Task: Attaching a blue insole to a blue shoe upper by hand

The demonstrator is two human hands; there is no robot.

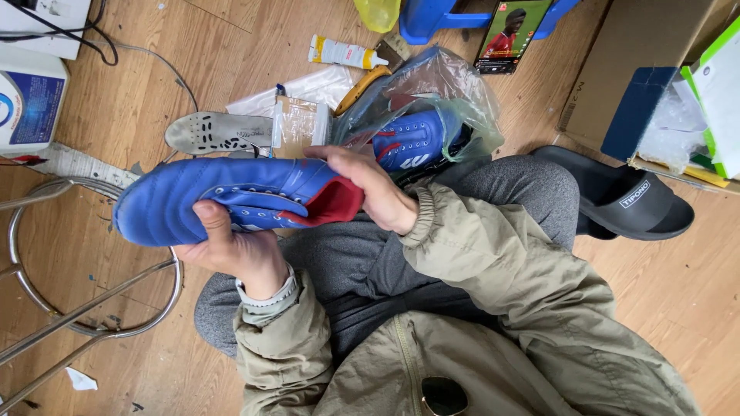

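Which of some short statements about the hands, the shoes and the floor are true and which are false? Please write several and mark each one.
1. Both hands hold one blue shoe. True: the left hand grips it from below, and the right hand is at its red-lined opening.
2. The second blue shoe lies bare on the floor. False: it sits inside a clear plastic bag.
3. A grey insole lies on the wooden floor beyond the held shoe. True.
4. The black slide sandal is on the person's foot. False: it lies on the floor, with no foot in it.
5. The glue tube is in the right hand. False: it lies on the floor.
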